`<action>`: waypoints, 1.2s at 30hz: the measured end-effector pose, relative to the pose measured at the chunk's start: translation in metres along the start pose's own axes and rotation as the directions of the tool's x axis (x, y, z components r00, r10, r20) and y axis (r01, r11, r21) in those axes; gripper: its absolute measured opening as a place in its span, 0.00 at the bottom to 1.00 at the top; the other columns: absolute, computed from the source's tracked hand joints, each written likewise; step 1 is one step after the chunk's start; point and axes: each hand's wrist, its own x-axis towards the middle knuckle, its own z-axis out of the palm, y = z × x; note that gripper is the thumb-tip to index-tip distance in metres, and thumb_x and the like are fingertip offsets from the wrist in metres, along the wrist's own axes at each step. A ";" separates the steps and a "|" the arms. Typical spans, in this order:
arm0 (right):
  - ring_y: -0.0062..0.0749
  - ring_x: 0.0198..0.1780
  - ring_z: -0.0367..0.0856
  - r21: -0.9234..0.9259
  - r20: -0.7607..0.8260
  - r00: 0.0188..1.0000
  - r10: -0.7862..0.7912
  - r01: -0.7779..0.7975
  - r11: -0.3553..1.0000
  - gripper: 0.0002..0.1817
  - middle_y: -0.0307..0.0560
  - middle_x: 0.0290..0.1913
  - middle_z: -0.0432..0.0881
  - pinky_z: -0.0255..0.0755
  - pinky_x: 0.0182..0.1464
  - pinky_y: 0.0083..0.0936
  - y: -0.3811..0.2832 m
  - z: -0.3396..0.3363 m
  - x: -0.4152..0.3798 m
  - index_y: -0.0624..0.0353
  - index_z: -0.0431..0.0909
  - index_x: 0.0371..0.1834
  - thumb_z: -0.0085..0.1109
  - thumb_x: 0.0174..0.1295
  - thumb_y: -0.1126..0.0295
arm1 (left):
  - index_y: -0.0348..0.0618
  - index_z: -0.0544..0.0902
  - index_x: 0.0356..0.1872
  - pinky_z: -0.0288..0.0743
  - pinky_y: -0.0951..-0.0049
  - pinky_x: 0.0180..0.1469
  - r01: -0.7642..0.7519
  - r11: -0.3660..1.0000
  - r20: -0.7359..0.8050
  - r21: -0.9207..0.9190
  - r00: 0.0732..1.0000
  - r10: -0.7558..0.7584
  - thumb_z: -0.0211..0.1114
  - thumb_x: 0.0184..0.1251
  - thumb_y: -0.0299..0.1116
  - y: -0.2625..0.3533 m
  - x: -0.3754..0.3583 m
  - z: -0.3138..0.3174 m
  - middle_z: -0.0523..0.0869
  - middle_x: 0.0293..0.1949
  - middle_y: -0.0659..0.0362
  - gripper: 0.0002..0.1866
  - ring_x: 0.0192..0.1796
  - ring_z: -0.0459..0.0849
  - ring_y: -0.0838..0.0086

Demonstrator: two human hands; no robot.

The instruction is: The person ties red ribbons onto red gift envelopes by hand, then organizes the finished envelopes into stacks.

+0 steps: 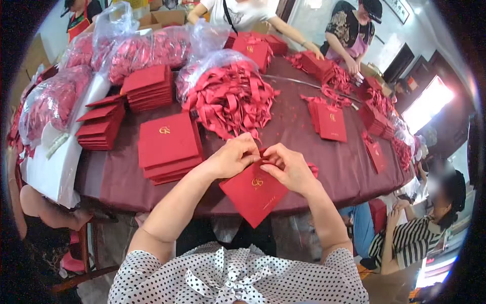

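A red gift bag with a gold emblem hangs at a slant over the near table edge, one corner pointing down. My left hand is closed in a pinch at the bag's top edge. Opposite it, my right hand pinches the same edge with thumb and forefinger. Whether a ribbon lies between the fingertips is hidden. Just beyond my hands spreads a pile of loose red ribbons, partly in clear plastic. A stack of red bags lies left of my left forearm.
More bag stacks and ribbon-filled plastic sacks cover the left side. Bags with ribbons attached lie at right on the dark red tablecloth. Several people sit or stand around the table, one in a striped shirt close by.
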 end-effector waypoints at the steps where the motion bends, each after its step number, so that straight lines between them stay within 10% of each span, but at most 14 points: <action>1: 0.29 0.29 0.80 -0.004 -0.006 1.000 -0.017 0.017 1.000 0.12 0.44 0.29 0.80 0.72 0.33 0.22 -0.001 0.000 0.002 0.59 0.73 0.41 0.63 0.54 0.74 | 0.35 0.76 0.27 0.69 0.69 0.41 -0.042 0.998 -0.076 0.057 0.996 0.046 0.63 0.54 0.23 -0.002 0.001 -0.003 0.73 0.31 0.53 0.04 0.37 0.75 0.64; 7: 0.39 0.35 0.79 -0.048 -0.109 0.958 -0.267 0.263 0.964 0.12 0.51 0.30 0.76 0.72 0.35 0.30 0.009 0.005 0.018 0.60 0.69 0.41 0.59 0.55 0.76 | 0.35 0.74 0.25 0.68 0.67 0.42 -0.036 0.996 -0.138 0.078 0.989 0.047 0.61 0.52 0.21 -0.004 0.000 0.004 0.73 0.31 0.51 0.04 0.38 0.75 0.60; 9: 0.34 0.28 0.80 -0.111 0.145 0.974 -0.175 0.192 0.975 0.12 0.46 0.28 0.79 0.72 0.30 0.27 0.010 -0.004 0.017 0.59 0.70 0.43 0.60 0.56 0.74 | 0.35 0.73 0.27 0.69 0.66 0.41 -0.104 0.994 -0.040 0.037 0.994 0.106 0.60 0.52 0.19 -0.005 0.000 0.006 0.72 0.32 0.51 0.04 0.38 0.74 0.58; 15: 0.48 0.27 0.79 -0.187 0.215 0.973 -0.082 0.123 0.975 0.13 0.53 0.24 0.78 0.69 0.29 0.35 0.008 -0.015 0.015 0.60 0.67 0.37 0.61 0.57 0.68 | 0.36 0.73 0.29 0.70 0.64 0.41 -0.217 0.971 -0.048 0.100 0.974 0.223 0.59 0.54 0.19 0.001 0.003 0.003 0.69 0.36 0.50 0.04 0.39 0.75 0.57; 16: 0.49 0.28 0.79 -0.226 0.195 0.976 -0.094 0.138 0.964 0.13 0.54 0.24 0.78 0.69 0.30 0.35 0.006 -0.017 0.015 0.61 0.67 0.36 0.61 0.57 0.68 | 0.35 0.73 0.29 0.73 0.67 0.38 -0.201 0.923 -0.105 0.330 0.963 0.247 0.58 0.58 0.21 0.000 0.007 -0.006 0.68 0.35 0.51 0.03 0.39 0.77 0.59; 18: 0.49 0.27 0.79 -0.266 0.170 0.978 -0.119 0.162 0.950 0.13 0.54 0.23 0.78 0.70 0.30 0.35 0.010 -0.018 0.012 0.60 0.67 0.37 0.60 0.57 0.68 | 0.35 0.73 0.29 0.76 0.72 0.34 0.099 0.970 -0.220 -0.221 0.964 -0.149 0.56 0.60 0.19 0.003 0.004 -0.019 0.69 0.34 0.55 0.02 0.33 0.79 0.68; 20: 0.57 0.34 0.79 -0.175 0.201 0.979 0.012 0.024 0.984 0.13 0.59 0.28 0.79 0.70 0.33 0.42 0.008 -0.021 0.010 0.58 0.66 0.40 0.59 0.59 0.66 | 0.34 0.74 0.29 0.74 0.70 0.36 0.085 0.996 -0.374 -0.010 0.924 -0.083 0.57 0.59 0.20 -0.015 0.004 -0.017 0.70 0.34 0.52 0.01 0.34 0.78 0.64; 22: 0.43 0.27 0.80 -0.224 0.082 0.997 -0.007 0.025 0.974 0.12 0.52 0.23 0.78 0.70 0.30 0.33 0.018 -0.020 0.006 0.60 0.68 0.39 0.60 0.58 0.68 | 0.34 0.75 0.28 0.70 0.65 0.41 0.135 0.959 -0.564 0.248 0.825 0.030 0.60 0.56 0.22 -0.035 0.003 -0.010 0.74 0.34 0.50 0.03 0.39 0.76 0.58; 26: 0.22 0.23 0.75 -0.125 -0.019 0.998 0.054 -0.056 0.991 0.09 0.43 0.20 0.76 0.69 0.27 0.22 0.037 -0.021 0.000 0.60 0.70 0.39 0.58 0.59 0.71 | 0.35 0.70 0.50 0.71 0.67 0.48 0.226 0.970 -0.600 0.084 0.789 -0.132 0.58 0.63 0.29 -0.031 0.005 0.000 0.72 0.45 0.47 0.16 0.45 0.76 0.62; 28: 0.20 0.23 0.74 -0.075 -0.031 0.992 0.126 -0.128 0.989 0.09 0.41 0.20 0.75 0.68 0.27 0.21 0.039 -0.021 -0.002 0.61 0.70 0.40 0.58 0.60 0.70 | 0.38 0.76 0.44 0.68 0.71 0.47 0.071 0.966 -0.412 -0.249 0.895 -0.172 0.59 0.64 0.36 -0.033 0.008 0.005 0.76 0.40 0.55 0.13 0.44 0.74 0.67; 31: 0.18 0.23 0.74 -0.066 -0.035 0.986 0.160 -0.162 0.985 0.09 0.40 0.20 0.76 0.68 0.27 0.20 0.043 -0.023 -0.005 0.60 0.70 0.40 0.57 0.61 0.70 | 0.40 0.76 0.29 0.61 0.68 0.55 -0.029 0.977 0.000 0.212 1.000 0.030 0.64 0.59 0.39 -0.009 0.001 0.005 0.76 0.35 0.60 0.12 0.44 0.72 0.70; 36: 0.14 0.23 0.71 0.139 -0.012 0.980 0.198 -0.194 0.971 0.18 0.36 0.21 0.75 0.65 0.26 0.15 0.043 -0.029 -0.016 0.55 0.68 0.52 0.59 0.59 0.71 | 0.38 0.74 0.29 0.60 0.67 0.54 0.094 0.989 -0.060 0.115 0.994 -0.087 0.70 0.49 0.35 -0.019 0.002 0.010 0.73 0.36 0.57 0.14 0.46 0.69 0.65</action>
